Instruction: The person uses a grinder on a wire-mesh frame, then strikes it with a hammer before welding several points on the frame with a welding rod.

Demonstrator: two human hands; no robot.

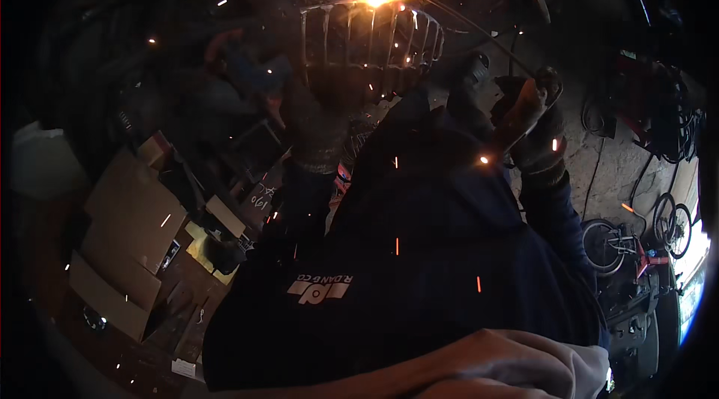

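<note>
My right hand (pixel 533 103), in a work glove, is closed on a long thin welding rod (pixel 466 20). The rod slants up and left, and its far tip glows yellow. Just left of that tip, a bright orange hot spot burns at the top rim of a curved metal grille (pixel 359 39) made of several bars. My left hand (pixel 314 118), also gloved with a knitted cuff, is nearest the grille's lower left side. Darkness hides its fingers, so whether it touches the grille cannot be told. Sparks are scattered through the air.
Open cardboard boxes (pixel 131 215) stand at the lower left. Cables (pixel 636 182) run over the concrete floor (pixel 577 163) on the right, near a bicycle (pixel 608 247). Dark clothing (pixel 419 249) covers my lap below the hands. Smoke and shadow blur the upper left.
</note>
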